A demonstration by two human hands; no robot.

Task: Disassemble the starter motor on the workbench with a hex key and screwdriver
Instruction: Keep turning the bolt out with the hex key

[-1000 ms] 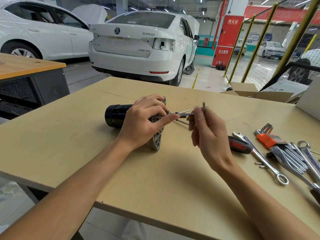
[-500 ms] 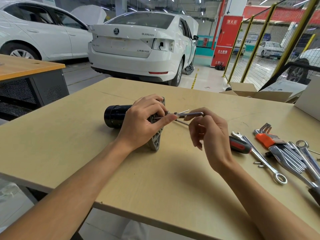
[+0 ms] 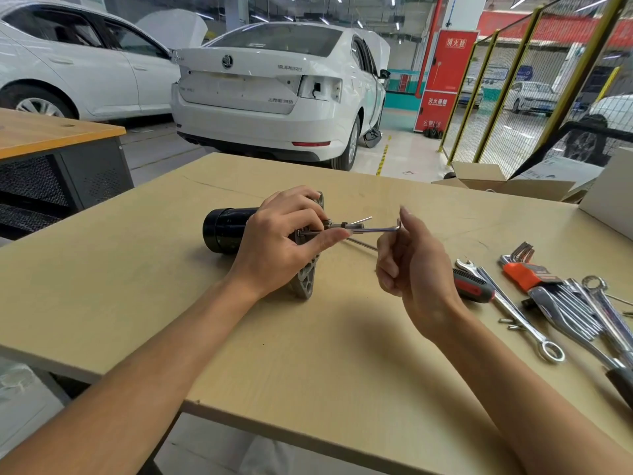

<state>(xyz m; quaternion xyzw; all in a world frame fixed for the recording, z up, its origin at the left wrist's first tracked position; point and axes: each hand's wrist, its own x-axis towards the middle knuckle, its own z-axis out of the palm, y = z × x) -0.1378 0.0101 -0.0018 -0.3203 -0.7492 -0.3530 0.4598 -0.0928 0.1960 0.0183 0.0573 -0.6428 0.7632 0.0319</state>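
right hand point(image 3: 409, 262) pinches hex key point(image 3: 371, 230) short arm for leverage, long arm level into bolt. left hand point(image 3: 277, 245) grasps starter motor point(image 3: 226, 229) mid workbench point(image 3: 171, 303), bracing against twist. screwdriver point(image 3: 474, 284) lies idle beyond.

Ahead of me the white sedan point(image 3: 274, 94) carries a Skoda badge point(image 3: 226, 61) and "SUPERB" lettering point(image 3: 289, 67) on its boot lid, and the red fire cabinet point(image 3: 445, 80) reads "消火栓" on top and "灭火器箱" lower down.
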